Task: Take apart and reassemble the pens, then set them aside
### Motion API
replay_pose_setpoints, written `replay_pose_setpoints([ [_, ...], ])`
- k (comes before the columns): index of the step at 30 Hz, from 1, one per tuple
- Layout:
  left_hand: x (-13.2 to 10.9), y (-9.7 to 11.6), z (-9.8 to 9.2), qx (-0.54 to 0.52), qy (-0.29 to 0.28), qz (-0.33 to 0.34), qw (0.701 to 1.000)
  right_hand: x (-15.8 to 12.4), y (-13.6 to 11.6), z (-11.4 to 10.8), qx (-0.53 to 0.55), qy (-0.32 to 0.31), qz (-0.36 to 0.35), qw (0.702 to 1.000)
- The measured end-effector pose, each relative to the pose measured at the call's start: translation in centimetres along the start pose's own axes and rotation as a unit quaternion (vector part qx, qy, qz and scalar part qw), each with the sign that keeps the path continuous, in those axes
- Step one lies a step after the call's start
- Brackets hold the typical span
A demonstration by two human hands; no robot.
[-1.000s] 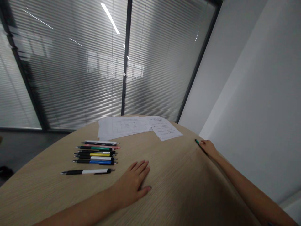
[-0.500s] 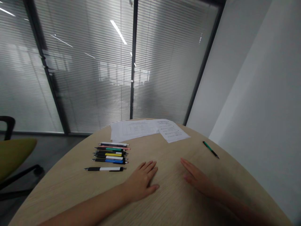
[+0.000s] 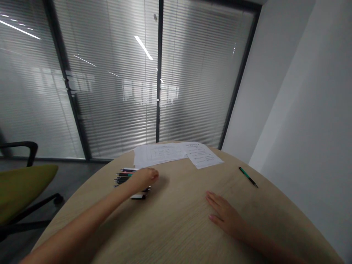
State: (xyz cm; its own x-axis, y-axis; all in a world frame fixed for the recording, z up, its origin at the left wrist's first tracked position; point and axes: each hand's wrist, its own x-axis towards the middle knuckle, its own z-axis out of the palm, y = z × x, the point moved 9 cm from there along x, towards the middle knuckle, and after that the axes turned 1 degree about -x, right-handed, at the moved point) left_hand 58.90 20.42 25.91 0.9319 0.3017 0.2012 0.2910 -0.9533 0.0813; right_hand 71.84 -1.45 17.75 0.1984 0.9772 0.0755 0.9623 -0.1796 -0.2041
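My left hand (image 3: 145, 177) is over the right part of a row of pens (image 3: 123, 179), its fingers curled in. Whatever may be inside those fingers is hidden. The hand and forearm cover much of the row, with mostly dark pen ends showing on the left. The end of a white and black pen (image 3: 138, 197) shows just below the wrist. My right hand (image 3: 224, 214) rests low over the table with its fingers stretched out, holding nothing. Farther right lies a single green and black pen (image 3: 248, 177), apart from that hand.
Printed paper sheets (image 3: 159, 154) lie at the far side of the round wooden table (image 3: 176, 227). A green chair (image 3: 24, 187) with a black armrest stands at left. Behind the table is a glass partition with blinds (image 3: 123, 110); a white wall (image 3: 302, 128) rises at right.
My left hand has moved up and left from the table's middle to over the pens, its fingers curling in. My right hand has shifted slightly, its thumb now farther from the fingers. The view has tilted slightly.
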Motion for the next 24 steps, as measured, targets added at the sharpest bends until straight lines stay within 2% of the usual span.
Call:
replay_pose_setpoints([
  [2,0.0,-4.3,-0.5,0.029,-0.014,-0.042,0.999,0.0,-0.1,-0.1,-0.002,-0.001,0.000,1.000],
  [4,-0.5,-7.6,-0.6,0.048,-0.028,-0.064,0.996,0.0,-0.2,-0.2,-0.001,0.003,-0.002,1.000],
  [6,-1.1,-9.7,-0.4,0.059,-0.045,-0.071,0.995,0.0,-0.2,-0.2,-0.001,0.011,-0.005,1.000],
  [8,-1.6,-10.8,-0.3,0.068,-0.052,-0.073,0.994,0.1,-0.1,-0.2,-0.001,0.017,-0.009,1.000],
  [12,-2.1,-11.4,-0.4,0.080,-0.070,-0.080,0.991,0.1,0.0,-0.1,-0.006,0.020,-0.014,1.000],
  [24,-2.1,-10.5,-0.2,0.079,-0.097,-0.068,0.990,0.0,-0.2,-0.4,-0.002,0.025,-0.021,0.999],
])
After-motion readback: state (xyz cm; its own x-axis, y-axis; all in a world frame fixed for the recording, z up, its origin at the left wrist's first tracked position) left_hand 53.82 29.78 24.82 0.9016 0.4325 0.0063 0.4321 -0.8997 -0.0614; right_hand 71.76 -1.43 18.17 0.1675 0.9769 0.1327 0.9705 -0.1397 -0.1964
